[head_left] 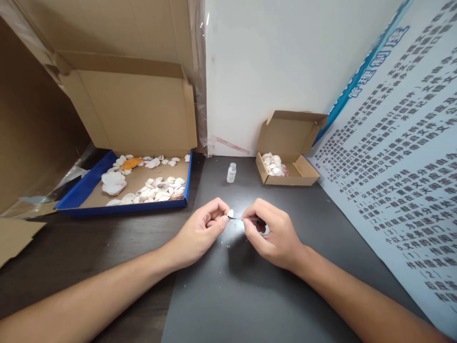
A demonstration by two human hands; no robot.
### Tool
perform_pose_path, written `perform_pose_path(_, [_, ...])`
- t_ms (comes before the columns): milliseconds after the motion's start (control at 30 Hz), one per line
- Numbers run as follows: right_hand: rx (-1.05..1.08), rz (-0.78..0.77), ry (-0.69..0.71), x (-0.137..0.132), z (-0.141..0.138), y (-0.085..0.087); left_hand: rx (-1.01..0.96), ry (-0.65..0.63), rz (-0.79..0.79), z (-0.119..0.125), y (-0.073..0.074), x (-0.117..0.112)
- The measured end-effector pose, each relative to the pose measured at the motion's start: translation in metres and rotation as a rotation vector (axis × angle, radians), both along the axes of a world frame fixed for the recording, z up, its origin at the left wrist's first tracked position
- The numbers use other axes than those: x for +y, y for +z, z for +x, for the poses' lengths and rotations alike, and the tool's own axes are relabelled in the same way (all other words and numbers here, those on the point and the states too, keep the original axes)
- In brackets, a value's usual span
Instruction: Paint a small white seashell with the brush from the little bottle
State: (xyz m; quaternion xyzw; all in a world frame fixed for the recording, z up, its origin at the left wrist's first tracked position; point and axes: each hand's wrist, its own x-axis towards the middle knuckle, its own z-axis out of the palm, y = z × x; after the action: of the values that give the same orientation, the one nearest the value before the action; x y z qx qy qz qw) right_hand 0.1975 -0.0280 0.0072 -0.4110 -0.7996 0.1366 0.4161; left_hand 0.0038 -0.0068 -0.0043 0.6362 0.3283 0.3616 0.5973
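Between the thumb and forefinger of my left hand is a small white seashell. My right hand is closed around a thin-stemmed brush with a dark, cap-like end partly hidden by the fingers. The brush's tip meets the lower edge of the shell or lies just beside it; I cannot tell which. Beyond both hands, a small clear bottle with a pale label stands upright on the dark grey mat.
At the left, an open blue-edged box holds many shells, a large white one and an orange one among them. A small cardboard box with more shells stands back right. White specks dot the mat. A printed sheet lines the right side.
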Motion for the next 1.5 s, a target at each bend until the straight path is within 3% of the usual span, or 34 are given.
perform_pose_path(233, [-0.018, -0.014, -0.131, 0.0040, 0.0013, -0.0004, 0.007, -0.011, -0.030, -0.0005, -0.0007, -0.0006])
perform_pose_path(700, [-0.042, -0.032, -0.029, -0.0022, -0.0012, -0.0014, -0.003, 0.051, 0.024, 0.0001, -0.0049, 0.0025])
perform_pose_path(933, [-0.042, 0.010, -0.137, -0.0020, -0.0019, 0.0015, 0.032, 0.034, 0.036, -0.0008, -0.0031, 0.0010])
perform_pose_path(1300, [-0.143, -0.133, -0.118, -0.0003, -0.0019, -0.0013, 0.060, 0.067, 0.032, -0.0023, -0.0013, 0.0010])
perform_pose_path(1500, [-0.092, -0.147, -0.106, -0.0010, -0.0010, 0.0003, 0.090, 0.025, 0.043, -0.0025, -0.0030, 0.0002])
